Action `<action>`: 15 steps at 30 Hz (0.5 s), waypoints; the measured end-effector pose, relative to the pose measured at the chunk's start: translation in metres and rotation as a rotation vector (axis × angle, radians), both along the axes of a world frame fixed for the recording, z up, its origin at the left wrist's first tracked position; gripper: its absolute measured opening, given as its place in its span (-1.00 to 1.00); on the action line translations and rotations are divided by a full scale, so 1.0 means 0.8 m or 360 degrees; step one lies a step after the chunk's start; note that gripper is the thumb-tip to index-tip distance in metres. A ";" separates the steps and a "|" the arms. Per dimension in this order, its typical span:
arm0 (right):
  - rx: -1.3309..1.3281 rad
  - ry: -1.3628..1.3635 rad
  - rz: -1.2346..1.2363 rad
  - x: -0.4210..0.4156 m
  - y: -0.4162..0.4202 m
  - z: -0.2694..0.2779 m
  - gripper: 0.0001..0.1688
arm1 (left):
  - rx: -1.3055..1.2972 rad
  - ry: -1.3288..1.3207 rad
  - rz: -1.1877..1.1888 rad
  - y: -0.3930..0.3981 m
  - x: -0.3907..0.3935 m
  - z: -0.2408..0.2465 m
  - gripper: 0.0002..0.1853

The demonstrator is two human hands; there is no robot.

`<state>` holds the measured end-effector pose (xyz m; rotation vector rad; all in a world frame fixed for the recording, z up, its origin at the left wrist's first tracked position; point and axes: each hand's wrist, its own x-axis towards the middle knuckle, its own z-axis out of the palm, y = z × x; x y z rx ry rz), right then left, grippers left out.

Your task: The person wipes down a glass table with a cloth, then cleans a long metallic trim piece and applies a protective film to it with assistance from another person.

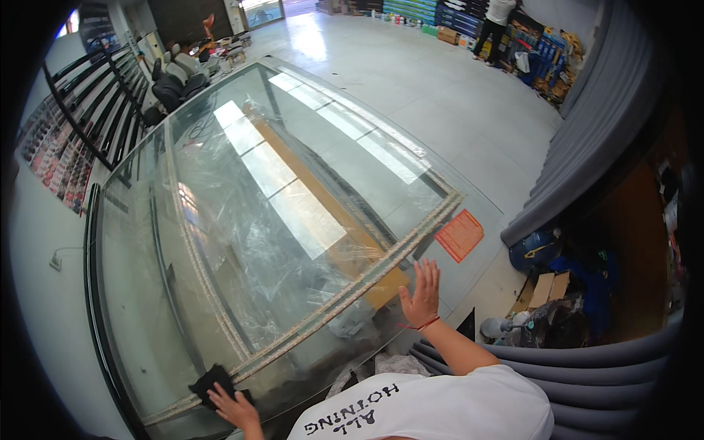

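A large glass-topped display case (308,335) stretches out in front of me, with pale strips along the edges of its panes. My left hand (236,408) holds a black cloth (212,382) against the glass at the near left corner, fingers spread over it. Further right, my right hand (422,294) has its fingers extended and holds nothing. It is at the near edge of the glass; whether the palm touches the pane is not plain. Beneath the glass lie crumpled clear plastic film (258,275) and a long tan board (308,192).
An orange printed sheet (460,235) sits beyond the right corner. Grey curtains (594,126) hang at the right, above a blue water jug (533,250). Black rails (104,110) line the left wall near car seats (176,82). A person (494,27) stands by the far shelves.
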<state>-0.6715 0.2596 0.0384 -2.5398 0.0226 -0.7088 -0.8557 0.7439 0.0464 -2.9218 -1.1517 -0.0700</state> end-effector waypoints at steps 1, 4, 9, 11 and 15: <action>-0.0062 0.0104 -0.0024 -0.009 0.000 0.000 -0.22 | 0.0019 0.0118 0.0346 0.056 -0.010 -0.004 -0.35; -0.0234 0.0251 0.0007 0.003 0.007 0.013 -0.21 | 0.0146 0.0260 0.0903 0.202 -0.020 -0.016 -0.37; -0.0319 0.0335 0.0001 0.008 0.004 0.022 -0.23 | 0.0035 0.0363 0.1250 0.320 0.129 -0.035 -0.26; -0.0320 0.0352 -0.0009 0.004 0.006 0.018 -0.22 | 0.0174 0.0263 0.0711 0.266 0.225 -0.030 -0.25; -0.0302 0.0280 -0.0062 0.022 0.004 0.008 -0.20 | 0.0034 0.0004 -0.0229 0.021 0.348 0.005 -0.18</action>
